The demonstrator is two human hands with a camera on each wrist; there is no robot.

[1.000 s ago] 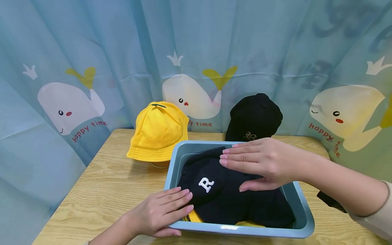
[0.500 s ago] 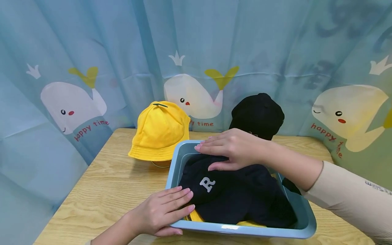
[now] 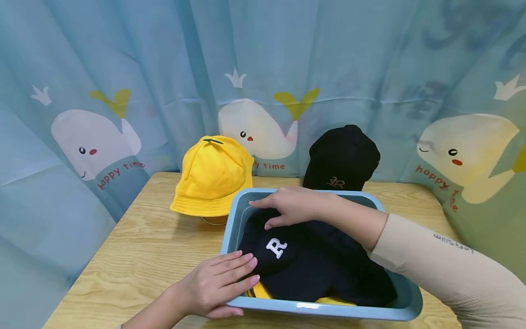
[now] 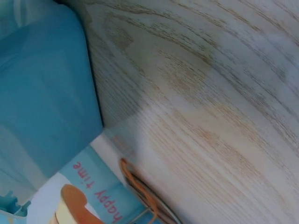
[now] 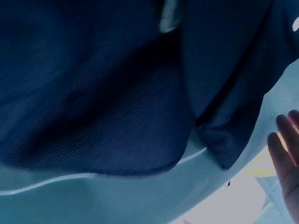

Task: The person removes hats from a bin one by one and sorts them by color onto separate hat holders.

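A blue plastic bin [image 3: 333,308] holds several dark caps with bits of yellow cloth under them. On the left-hand cap [image 3: 263,269] is a white letter R. My left hand [image 3: 209,285] rests on the bin's near left corner, its fingers stretched over the rim to the cap's edge. Over the far left part of the bin, my right hand [image 3: 293,205] lies at the dark cloth, fingers extended and holding nothing visible. The right wrist view shows ribbed dark cloth [image 5: 126,121] along the bin wall, with these fingers [image 5: 282,156] at the right edge.
Behind the bin, a yellow hat [image 3: 215,178] stands at left and a black cap [image 3: 343,157] at right. A pale blue curtain [image 3: 349,55] with whale prints hangs at the back of the wooden table [image 3: 135,246]. An orange-brown wire [image 4: 145,191] appears in the left wrist view.
My right hand has moved left across the bin, from above the middle of the caps to their far left edge. My left hand stays at the corner.
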